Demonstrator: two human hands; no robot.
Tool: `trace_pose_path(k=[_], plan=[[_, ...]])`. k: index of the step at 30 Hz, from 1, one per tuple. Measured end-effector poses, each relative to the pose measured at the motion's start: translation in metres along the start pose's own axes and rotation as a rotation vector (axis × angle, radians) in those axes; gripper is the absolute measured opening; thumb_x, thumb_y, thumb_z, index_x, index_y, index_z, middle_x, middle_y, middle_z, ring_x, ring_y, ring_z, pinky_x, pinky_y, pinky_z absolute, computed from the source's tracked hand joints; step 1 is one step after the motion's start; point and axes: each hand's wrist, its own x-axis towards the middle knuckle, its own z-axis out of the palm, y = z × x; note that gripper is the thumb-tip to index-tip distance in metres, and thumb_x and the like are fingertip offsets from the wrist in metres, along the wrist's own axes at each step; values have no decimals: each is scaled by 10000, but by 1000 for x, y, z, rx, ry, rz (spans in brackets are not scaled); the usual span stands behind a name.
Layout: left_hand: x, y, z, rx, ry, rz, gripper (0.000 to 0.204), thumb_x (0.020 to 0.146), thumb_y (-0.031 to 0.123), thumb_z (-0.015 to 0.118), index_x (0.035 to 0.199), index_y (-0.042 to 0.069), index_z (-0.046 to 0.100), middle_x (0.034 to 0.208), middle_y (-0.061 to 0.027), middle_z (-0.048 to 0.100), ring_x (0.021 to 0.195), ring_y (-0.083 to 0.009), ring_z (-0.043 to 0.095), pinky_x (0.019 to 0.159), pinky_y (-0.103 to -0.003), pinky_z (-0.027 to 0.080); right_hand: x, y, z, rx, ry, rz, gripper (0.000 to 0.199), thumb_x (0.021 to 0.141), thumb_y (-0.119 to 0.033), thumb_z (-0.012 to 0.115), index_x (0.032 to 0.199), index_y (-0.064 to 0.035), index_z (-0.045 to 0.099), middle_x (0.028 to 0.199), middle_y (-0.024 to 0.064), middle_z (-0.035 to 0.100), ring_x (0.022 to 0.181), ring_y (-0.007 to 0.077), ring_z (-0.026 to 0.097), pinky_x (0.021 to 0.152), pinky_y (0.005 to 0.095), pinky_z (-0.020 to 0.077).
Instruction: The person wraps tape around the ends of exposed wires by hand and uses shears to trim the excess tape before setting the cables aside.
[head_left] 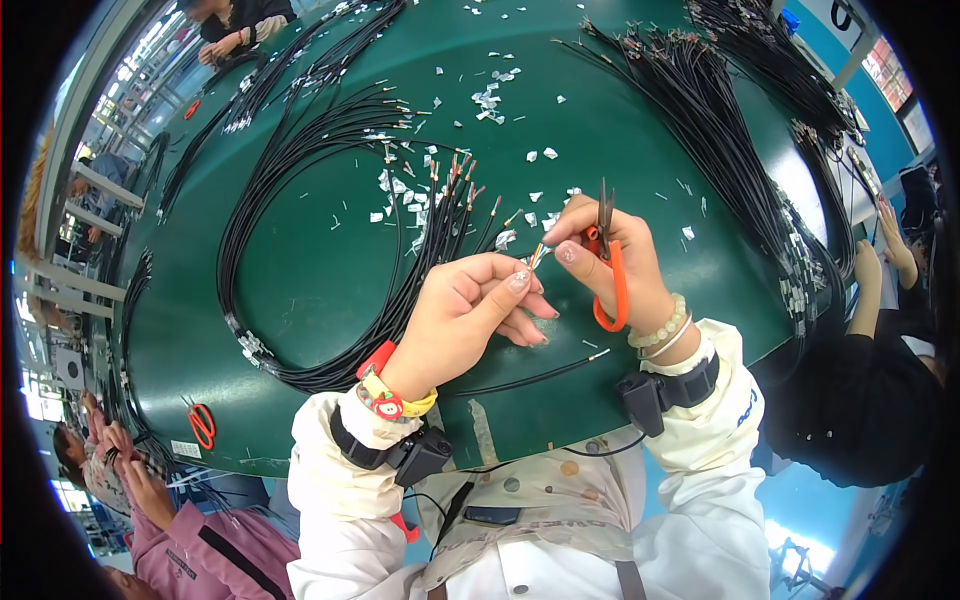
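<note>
My left hand [468, 305] pinches the end of a black cable between thumb and forefinger. Thin coloured wires [539, 253] fan out from that end, orange and white among them. Close beside them, the thumb and forefinger of my right hand [625, 262] meet at the wire tips. Tucked in the same right hand is a pair of scissors [618, 290] with orange handles, blades pointing up and away. A looped bundle of black cables [232, 235] lies to the left, its stripped ends by my left hand. One loose cable [535, 381] lies below my hands.
White scraps [488, 103] litter the green table [600, 140]. More cable bundles [725, 135] lie at the far right and far left. Another pair of orange scissors [202, 426] rests near the left edge. Co-workers sit around, one with hands [868, 270] at the right.
</note>
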Motion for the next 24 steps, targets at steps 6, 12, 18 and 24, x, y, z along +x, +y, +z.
trace_pose_path(k=[6,12,18,24], plan=[[3,-2,2,26,16,-36,192,896,140,446,927,-39,511,800,-146,616,615,-153,613,560,-244,507,-2,3,-3,-84,0,-47,64,748,-27,614,782,-30,561,705,11,491,627,83,415,548,198,324],[3,-4,0,22,51,-42,193,893,134,450,934,-47,505,790,-140,614,626,-168,618,567,-247,511,-2,0,-3,-410,-17,-229,80,731,11,607,752,-27,539,713,29,492,621,91,425,502,198,321],[5,-1,-4,-51,77,-31,188,885,121,469,937,-56,507,800,-136,606,670,-172,625,598,-240,522,-2,3,0,-398,-69,-205,91,734,18,592,744,-28,515,730,34,483,617,94,418,512,201,330],[3,1,-2,-9,162,85,165,886,127,464,899,-34,500,773,-136,610,629,-174,620,569,-248,516,-5,5,6,-326,-52,-125,85,744,22,575,762,-29,508,730,25,468,641,82,414,542,197,337]])
